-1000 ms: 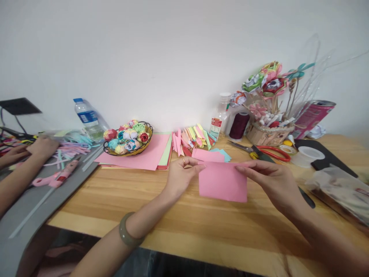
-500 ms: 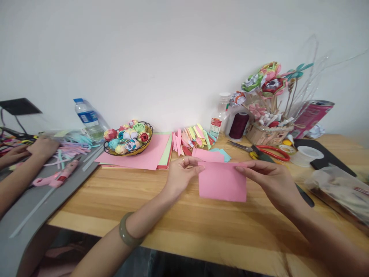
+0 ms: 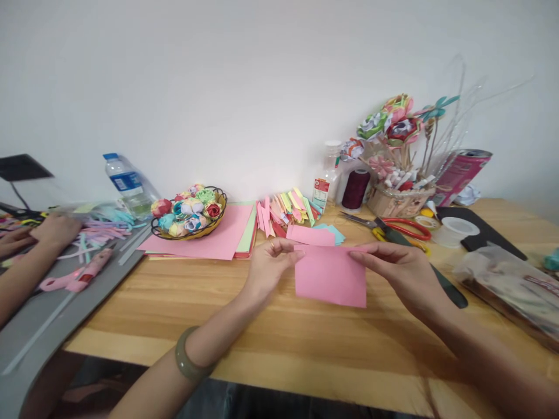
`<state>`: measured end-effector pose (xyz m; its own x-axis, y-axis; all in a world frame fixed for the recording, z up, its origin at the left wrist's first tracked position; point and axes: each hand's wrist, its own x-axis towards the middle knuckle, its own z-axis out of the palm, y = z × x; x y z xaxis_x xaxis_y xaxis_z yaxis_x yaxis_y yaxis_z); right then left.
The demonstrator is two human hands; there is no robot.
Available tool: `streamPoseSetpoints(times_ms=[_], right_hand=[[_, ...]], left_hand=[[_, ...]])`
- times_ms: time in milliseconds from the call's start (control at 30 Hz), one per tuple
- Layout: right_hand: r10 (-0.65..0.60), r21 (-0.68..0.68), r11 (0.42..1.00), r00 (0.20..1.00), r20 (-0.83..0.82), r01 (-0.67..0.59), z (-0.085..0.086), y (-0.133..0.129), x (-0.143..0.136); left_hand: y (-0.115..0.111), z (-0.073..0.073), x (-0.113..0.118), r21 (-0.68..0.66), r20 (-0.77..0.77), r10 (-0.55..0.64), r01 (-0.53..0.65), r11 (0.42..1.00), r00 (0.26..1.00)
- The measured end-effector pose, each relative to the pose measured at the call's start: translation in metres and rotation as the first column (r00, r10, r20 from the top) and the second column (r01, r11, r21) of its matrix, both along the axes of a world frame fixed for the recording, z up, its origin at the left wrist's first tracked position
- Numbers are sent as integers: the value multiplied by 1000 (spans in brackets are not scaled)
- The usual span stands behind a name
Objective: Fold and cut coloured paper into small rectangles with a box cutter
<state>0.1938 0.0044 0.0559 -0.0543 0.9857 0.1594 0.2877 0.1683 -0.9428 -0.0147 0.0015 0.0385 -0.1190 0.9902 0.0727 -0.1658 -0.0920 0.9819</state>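
A pink sheet of paper is held up above the wooden table, its top edge pinched at both corners. My left hand is closed on the upper left corner, thumb in front. On the upper right corner my right hand pinches the sheet between thumb and fingers. Just behind the sheet lie another pink piece of paper and some light blue paper. Folded strips of coloured paper are heaped farther back, toward the wall.
Paper flowers fill a wire basket on pink sheets. Rightward are red-handled scissors, a thread spool, a glass bottle and a plastic-wrapped package. At left, a co-worker's hand rests near a pink glue gun.
The whole scene has shifted slightly left in view as the camera turned a little to the right. Both hands keep hold of the pink paper, in nearly the same pose.
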Motion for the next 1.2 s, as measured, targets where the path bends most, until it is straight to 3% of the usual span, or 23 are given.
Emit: streamPoseSetpoints(times_ms=[700, 1200], right_hand=[[51, -44, 998, 996, -73, -54, -8, 3, 4], [26, -75, 997, 993, -114, -35, -7, 5, 4]], left_hand=[[-2, 2, 1, -9, 117, -63, 65, 998, 991], [2, -3, -1, -14, 36, -14, 15, 1000, 999]])
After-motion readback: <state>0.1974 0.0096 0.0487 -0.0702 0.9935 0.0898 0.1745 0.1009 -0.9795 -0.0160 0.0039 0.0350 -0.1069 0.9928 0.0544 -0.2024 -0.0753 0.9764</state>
